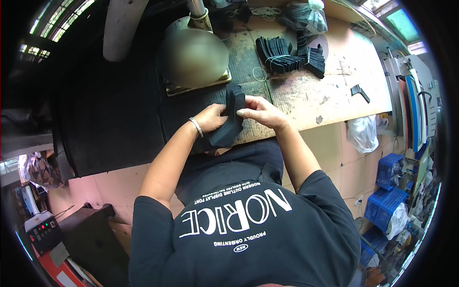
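Observation:
In front of my body, over the near edge of the table, I hold a stack of curved black pieces (232, 119). My left hand (211, 118) is closed round its left side, with a bracelet at the wrist. On the right side, the thumb and fingers of my right hand (263, 112) pinch the upper part of the stack. A loose rubber band (259, 74) lies beyond my right hand. Farther back rest similar black pieces in banded bundles, a wide one (278, 55) and a smaller one (315, 61).
A stand (172, 91) with a blurred round area above it is just beyond my hands. One black angled piece (361, 93) lies at the table's right. A filled plastic bag (308, 18) sits at the back. Blue crates (382, 205) are stacked at the right, below a white bag (362, 134).

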Motion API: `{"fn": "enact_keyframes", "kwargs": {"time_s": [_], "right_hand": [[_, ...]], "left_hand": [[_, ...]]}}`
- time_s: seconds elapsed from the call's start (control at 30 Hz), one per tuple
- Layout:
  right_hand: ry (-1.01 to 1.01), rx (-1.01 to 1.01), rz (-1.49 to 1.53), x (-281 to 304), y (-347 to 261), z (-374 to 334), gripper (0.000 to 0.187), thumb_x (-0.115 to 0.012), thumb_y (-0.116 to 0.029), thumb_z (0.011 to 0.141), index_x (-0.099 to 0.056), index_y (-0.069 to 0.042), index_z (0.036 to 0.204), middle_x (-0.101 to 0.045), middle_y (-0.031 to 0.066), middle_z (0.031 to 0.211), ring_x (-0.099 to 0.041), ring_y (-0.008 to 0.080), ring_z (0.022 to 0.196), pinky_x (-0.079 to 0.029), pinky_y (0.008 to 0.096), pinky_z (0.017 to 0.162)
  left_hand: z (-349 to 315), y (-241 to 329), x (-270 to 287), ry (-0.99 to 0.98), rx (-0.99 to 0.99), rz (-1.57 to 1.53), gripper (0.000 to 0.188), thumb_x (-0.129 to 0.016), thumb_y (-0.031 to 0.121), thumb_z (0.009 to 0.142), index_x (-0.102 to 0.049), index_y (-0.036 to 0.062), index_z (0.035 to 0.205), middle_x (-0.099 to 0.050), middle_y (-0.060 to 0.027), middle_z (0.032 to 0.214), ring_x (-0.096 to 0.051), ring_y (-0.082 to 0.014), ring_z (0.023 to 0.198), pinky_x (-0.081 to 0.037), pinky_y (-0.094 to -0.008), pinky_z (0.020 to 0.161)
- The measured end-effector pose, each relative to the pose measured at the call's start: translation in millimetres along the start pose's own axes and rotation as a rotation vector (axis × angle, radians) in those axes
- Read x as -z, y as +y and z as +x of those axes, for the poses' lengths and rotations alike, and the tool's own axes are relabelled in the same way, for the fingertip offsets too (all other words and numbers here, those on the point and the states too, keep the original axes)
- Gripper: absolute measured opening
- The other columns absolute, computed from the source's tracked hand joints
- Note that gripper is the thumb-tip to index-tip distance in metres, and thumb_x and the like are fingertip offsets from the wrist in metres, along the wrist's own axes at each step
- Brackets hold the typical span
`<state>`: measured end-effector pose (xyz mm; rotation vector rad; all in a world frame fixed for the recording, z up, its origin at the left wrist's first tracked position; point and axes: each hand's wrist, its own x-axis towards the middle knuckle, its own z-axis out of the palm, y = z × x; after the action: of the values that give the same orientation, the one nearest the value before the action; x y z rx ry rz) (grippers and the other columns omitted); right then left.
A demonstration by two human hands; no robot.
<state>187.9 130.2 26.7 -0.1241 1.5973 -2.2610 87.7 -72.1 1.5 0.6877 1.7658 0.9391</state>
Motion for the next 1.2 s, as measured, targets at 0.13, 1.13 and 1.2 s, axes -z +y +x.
{"fn": "enact_keyframes", "kwargs": {"time_s": [0.13, 1.13, 1.2], "right_hand": [[0.193, 0.087, -0.138, -4, 23, -5, 0.038, -0.065, -0.015, 0.091, -0.059, -0.002, 0.127, -0.064, 0.0021, 0.112, -0.057, 0.0111, 0.103, -0.045, 0.0283, 0.093], [0.396, 0.208, 0.407, -27, 90, 31, 0.086, -0.049, 0.006, 0.068, -0.026, -0.002, 0.151, -0.042, 0.0094, 0.145, -0.039, 0.0195, 0.134, -0.028, 0.0304, 0.112], [0.433, 0.257, 0.350, -27, 87, 33, 0.077, -0.047, 0.004, 0.071, -0.033, -0.001, 0.146, -0.046, 0.0089, 0.141, -0.040, 0.0199, 0.132, -0.030, 0.0301, 0.111]], "left_hand": [[2, -9, -3, 0.028, -0.118, -0.044, 0.030, -0.064, 0.019, 0.088, -0.064, -0.0079, 0.101, -0.071, -0.0176, 0.090, -0.066, -0.0178, 0.083, -0.052, -0.0336, 0.074], [6, -20, -71, 0.689, -0.030, 0.688, 0.078, -0.050, 0.016, 0.082, -0.016, -0.0125, 0.147, -0.021, -0.0280, 0.154, -0.010, -0.0404, 0.147, -0.003, -0.0550, 0.118], [5, -22, -70, 0.692, -0.079, 0.744, 0.079, -0.049, 0.016, 0.083, -0.015, -0.0128, 0.147, -0.020, -0.0277, 0.154, -0.010, -0.0405, 0.147, -0.003, -0.0550, 0.118]]}}
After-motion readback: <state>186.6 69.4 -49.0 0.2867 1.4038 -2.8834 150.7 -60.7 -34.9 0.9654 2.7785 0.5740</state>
